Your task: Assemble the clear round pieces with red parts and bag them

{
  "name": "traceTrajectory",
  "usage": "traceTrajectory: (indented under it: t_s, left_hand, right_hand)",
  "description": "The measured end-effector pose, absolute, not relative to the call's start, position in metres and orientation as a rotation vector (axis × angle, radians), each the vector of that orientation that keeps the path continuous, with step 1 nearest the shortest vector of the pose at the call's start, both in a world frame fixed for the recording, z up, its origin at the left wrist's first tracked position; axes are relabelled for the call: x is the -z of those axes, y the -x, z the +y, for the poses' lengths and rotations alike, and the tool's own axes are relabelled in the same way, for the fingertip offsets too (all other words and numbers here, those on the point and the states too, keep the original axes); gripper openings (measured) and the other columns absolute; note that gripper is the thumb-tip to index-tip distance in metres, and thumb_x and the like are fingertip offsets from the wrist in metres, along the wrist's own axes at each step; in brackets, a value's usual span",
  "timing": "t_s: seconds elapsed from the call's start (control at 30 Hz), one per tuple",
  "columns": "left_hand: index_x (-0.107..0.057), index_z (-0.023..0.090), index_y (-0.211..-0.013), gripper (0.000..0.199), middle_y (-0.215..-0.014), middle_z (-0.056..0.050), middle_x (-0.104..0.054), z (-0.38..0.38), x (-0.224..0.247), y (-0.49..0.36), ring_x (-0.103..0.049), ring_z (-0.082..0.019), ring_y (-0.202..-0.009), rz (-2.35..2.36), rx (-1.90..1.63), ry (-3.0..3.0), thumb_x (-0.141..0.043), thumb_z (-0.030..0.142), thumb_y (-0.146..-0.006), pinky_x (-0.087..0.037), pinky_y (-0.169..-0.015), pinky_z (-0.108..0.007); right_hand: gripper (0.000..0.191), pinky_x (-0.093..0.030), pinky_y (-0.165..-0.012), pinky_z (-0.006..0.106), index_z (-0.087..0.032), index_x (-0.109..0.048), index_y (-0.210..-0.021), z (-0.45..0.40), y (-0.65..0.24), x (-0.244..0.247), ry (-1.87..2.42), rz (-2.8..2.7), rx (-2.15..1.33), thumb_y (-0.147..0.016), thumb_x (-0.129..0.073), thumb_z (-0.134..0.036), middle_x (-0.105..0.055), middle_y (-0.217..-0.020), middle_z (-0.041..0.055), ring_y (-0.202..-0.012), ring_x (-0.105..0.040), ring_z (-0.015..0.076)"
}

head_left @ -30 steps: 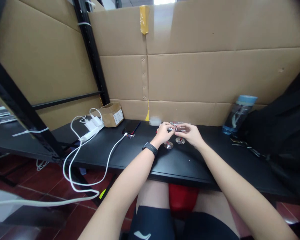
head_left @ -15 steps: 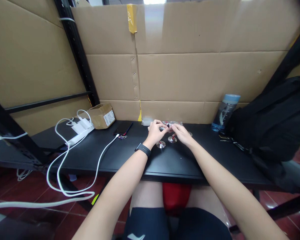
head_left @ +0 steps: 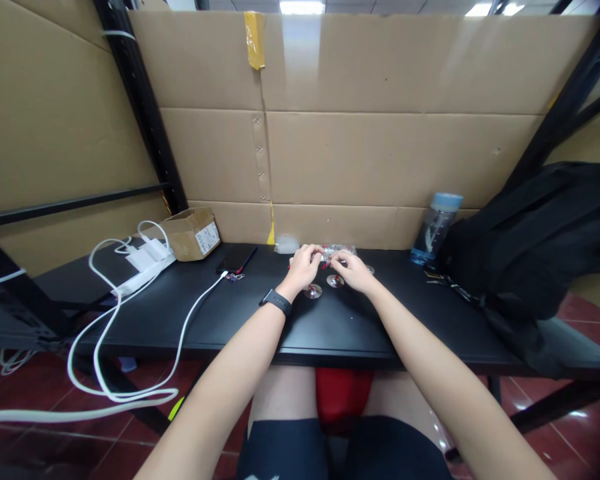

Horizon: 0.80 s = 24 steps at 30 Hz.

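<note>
left hand (head_left: 303, 268) and right hand (head_left: 353, 273), grips i cannot tell, bend near three visible shiny discs (head_left: 313, 291) on one table (head_left: 350, 330).

Light comes from ceiling lamps (head_left: 303, 7) along the top edge, laying a pale vertical streak down the cardboard (head_left: 390, 160) and a soft sheen across the dark tabletop (head_left: 340, 333). The floor (head_left: 580, 437) shows small glints. Fine detail blurs around the hands (head_left: 304, 269); the backpack (head_left: 545, 233) sinks to near-black.
</note>
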State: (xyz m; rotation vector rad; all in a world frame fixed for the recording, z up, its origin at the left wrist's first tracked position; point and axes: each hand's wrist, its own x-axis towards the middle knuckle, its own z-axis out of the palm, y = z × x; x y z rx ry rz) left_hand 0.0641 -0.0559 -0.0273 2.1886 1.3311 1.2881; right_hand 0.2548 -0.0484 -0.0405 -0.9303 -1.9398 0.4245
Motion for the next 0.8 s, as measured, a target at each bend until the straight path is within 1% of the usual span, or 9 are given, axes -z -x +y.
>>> traceTrajectory:
  t_s: [0.07,0.17,0.23,0.3,0.4,0.53,0.63,0.7,0.8]
  left_hand:
    - [-0.069,0.028,-0.114,0.028,-0.118,-0.003,-0.068,-0.057,0.026,-0.064,-0.059,-0.021,-0.115,1.230,-1.298,-2.185,-0.046,0.032,-0.100,-0.043,-0.103,-0.036]
    - [-0.070,0.029,-0.116,0.028,-0.121,-0.003,-0.068,-0.060,0.026,-0.064,-0.059,-0.022,-0.118,1.142,-1.222,-2.279,-0.057,0.041,-0.095,-0.042,-0.107,-0.035]
    - [-0.071,0.030,-0.115,0.030,-0.123,-0.003,-0.067,-0.062,0.028,-0.063,-0.058,-0.025,-0.120,1.183,-1.162,-2.333,-0.067,0.041,-0.087,-0.041,-0.108,-0.037]
    - [-0.072,0.032,-0.113,0.033,-0.125,-0.003,-0.066,-0.063,0.029,-0.063,-0.057,-0.027,-0.121,1.276,-1.092,-2.355,-0.073,0.042,-0.082,-0.040,-0.108,-0.041]
    - [-0.073,0.035,-0.108,0.028,-0.128,-0.002,-0.064,-0.061,0.031,-0.062,-0.055,-0.030,-0.122,1.404,-0.960,-2.373,-0.070,0.046,-0.083,-0.039,-0.106,-0.047]
    - [-0.071,0.034,-0.112,0.027,-0.126,-0.002,-0.066,-0.056,0.028,-0.056,-0.056,-0.029,-0.120,1.528,-0.962,-2.359,-0.058,0.046,-0.091,-0.041,-0.102,-0.047]
    - [-0.073,0.030,-0.104,0.022,-0.120,-0.004,-0.069,-0.050,0.023,-0.044,-0.058,-0.029,-0.117,1.661,-0.978,-2.337,-0.058,0.038,-0.090,-0.043,-0.097,-0.044]
    - [-0.074,0.029,-0.098,0.019,-0.114,-0.004,-0.072,-0.047,0.021,-0.035,-0.061,-0.028,-0.112,1.718,-0.949,-2.360,-0.058,0.033,-0.088,-0.044,-0.094,-0.041]
    - [-0.075,0.028,-0.093,0.019,-0.101,-0.003,-0.075,-0.045,0.018,-0.026,-0.066,-0.025,-0.101,1.705,-0.886,-2.419,-0.057,0.029,-0.087,-0.045,-0.087,-0.035]
  right_hand:
    - [0.022,-0.046,-0.093,0.040,-0.021,-0.066,-0.075,-0.049,-0.257,0.040,0.954,-1.933,-0.396,-0.090,-0.058,-0.037,-0.068,-0.100,0.0078,-0.099,-0.063,0.0244]
    - [0.022,-0.048,-0.090,0.039,-0.021,-0.067,-0.076,-0.050,-0.261,0.038,0.993,-1.925,-0.383,-0.088,-0.059,-0.037,-0.066,-0.104,0.0091,-0.101,-0.062,0.0250]
    - [0.021,-0.049,-0.089,0.038,-0.021,-0.068,-0.076,-0.050,-0.264,0.036,1.012,-1.916,-0.391,-0.087,-0.060,-0.037,-0.064,-0.108,0.0099,-0.103,-0.062,0.0251]
    - [0.021,-0.048,-0.089,0.037,-0.020,-0.069,-0.076,-0.049,-0.268,0.034,1.014,-1.902,-0.408,-0.086,-0.060,-0.037,-0.063,-0.111,0.0105,-0.105,-0.062,0.0249]
    - [0.021,-0.046,-0.092,0.037,-0.020,-0.067,-0.073,-0.045,-0.280,0.030,1.014,-1.839,-0.407,-0.084,-0.058,-0.035,-0.064,-0.112,0.0100,-0.106,-0.062,0.0243]
    - [0.018,-0.046,-0.090,0.035,-0.019,-0.064,-0.064,-0.038,-0.308,0.030,1.190,-1.725,-0.226,-0.078,-0.057,-0.029,-0.067,-0.103,0.0093,-0.098,-0.063,0.0231]
    - [0.019,-0.044,-0.087,0.032,-0.018,-0.064,-0.060,-0.034,-0.332,0.034,1.405,-1.719,-0.086,-0.076,-0.057,-0.025,-0.069,-0.095,0.0094,-0.093,-0.063,0.0225]
    - [0.020,-0.044,-0.081,0.029,-0.018,-0.066,-0.059,-0.031,-0.344,0.037,1.519,-1.745,-0.076,-0.077,-0.056,-0.023,-0.071,-0.088,0.0089,-0.090,-0.063,0.0220]
    - [0.022,-0.042,-0.071,0.026,-0.017,-0.070,-0.063,-0.029,-0.352,0.041,1.634,-1.783,-0.146,-0.079,-0.055,-0.021,-0.071,-0.075,0.0065,-0.078,-0.064,0.0196]
